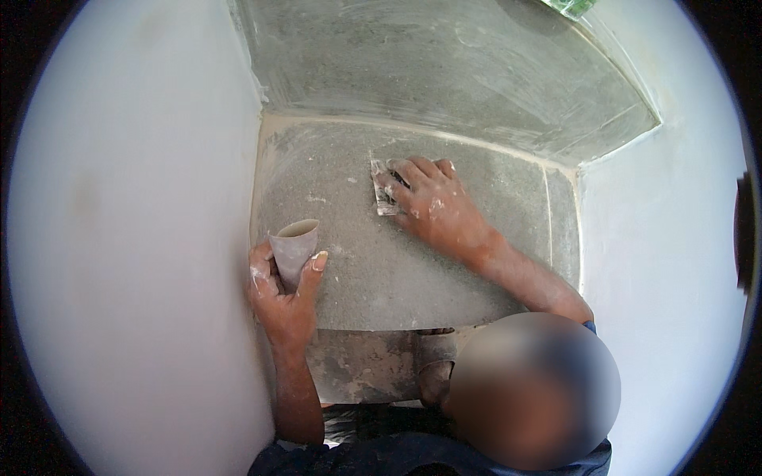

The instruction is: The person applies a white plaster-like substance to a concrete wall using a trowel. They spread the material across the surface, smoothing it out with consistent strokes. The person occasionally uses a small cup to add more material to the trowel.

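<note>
Head camera: cone [294, 254] clasped between left fingers [259, 259]; right fingers [414, 172] gripping pale piece [386, 209] beneath.

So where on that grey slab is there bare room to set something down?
Widest: the grey slab between the cup in the left hand and the right forearm. Another patch lies between the right hand and the right wall. It's crowded by the left wall, where the left hand is, and around the right hand's flat tool.

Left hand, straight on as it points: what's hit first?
Probably the grey panel beyond the pale seam, the left hand leading with its tapered cup; depth is unclear.
</note>
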Tool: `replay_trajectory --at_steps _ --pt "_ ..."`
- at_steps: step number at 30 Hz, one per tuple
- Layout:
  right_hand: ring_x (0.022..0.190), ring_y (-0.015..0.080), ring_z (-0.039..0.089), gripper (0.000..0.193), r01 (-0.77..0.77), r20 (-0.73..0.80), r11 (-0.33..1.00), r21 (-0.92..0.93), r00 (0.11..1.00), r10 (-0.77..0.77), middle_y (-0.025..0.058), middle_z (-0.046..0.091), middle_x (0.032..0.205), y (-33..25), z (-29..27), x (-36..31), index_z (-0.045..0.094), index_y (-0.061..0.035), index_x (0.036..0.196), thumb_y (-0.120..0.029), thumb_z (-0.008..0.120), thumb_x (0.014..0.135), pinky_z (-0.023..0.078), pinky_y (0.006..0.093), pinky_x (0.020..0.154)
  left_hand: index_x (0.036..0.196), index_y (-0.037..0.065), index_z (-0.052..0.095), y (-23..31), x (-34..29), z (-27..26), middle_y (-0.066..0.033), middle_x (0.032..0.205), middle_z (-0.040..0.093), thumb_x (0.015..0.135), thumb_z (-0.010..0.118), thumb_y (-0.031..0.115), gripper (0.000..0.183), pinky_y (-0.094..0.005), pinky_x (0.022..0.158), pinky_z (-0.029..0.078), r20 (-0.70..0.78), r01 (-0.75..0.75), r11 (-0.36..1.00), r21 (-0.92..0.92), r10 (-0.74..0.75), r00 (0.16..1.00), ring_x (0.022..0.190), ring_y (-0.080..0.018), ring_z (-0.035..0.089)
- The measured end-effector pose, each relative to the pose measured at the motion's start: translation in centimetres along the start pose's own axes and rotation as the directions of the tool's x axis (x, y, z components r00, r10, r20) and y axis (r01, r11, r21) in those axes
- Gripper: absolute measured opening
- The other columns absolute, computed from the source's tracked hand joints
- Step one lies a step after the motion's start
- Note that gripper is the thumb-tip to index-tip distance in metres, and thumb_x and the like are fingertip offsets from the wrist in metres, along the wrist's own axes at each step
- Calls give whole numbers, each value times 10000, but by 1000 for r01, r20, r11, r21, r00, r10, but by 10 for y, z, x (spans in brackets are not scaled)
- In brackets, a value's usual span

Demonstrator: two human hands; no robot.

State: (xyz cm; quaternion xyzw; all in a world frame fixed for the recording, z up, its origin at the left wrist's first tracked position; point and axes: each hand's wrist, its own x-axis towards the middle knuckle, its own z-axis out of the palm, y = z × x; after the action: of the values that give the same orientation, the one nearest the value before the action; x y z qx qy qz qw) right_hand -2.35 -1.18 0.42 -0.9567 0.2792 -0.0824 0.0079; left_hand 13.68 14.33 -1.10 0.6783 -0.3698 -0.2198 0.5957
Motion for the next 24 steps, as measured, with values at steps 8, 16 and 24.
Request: replay_trajectory --at_steps 8,16,24 --pt "1084 315 492 268 44 -25 999 -15 999 -44 168 474 1197 -4 -12 3 588 -82 1055 -113 506 801 412 497 875 1105 -22 447 2 -1 1 -119 997 520 774 650 111 411 -339 843 420 46 54 997 -51 -52 998 942 -193 509" --pt "1104 334 480 255 71 46 995 64 996 -74 178 464 1216 -12 -17 11 593 -72 1047 -130 504 815 409 528 882 1066 -22 469 0 -1 -1 -127 977 543 770 666 123 384 -339 817 431 -10 41 998 39 -41 999 920 -194 530" --pt "1070 304 499 257 61 19 998 -1 998 -61 150 471 1210 -16 -11 14 590 -72 1058 -113 490 825 412 491 876 1036 -37 479 -3 -1 0 -161 940 570 759 688 155 397 -332 741 473 -38 -28 997 78 31 999 857 -192 567"
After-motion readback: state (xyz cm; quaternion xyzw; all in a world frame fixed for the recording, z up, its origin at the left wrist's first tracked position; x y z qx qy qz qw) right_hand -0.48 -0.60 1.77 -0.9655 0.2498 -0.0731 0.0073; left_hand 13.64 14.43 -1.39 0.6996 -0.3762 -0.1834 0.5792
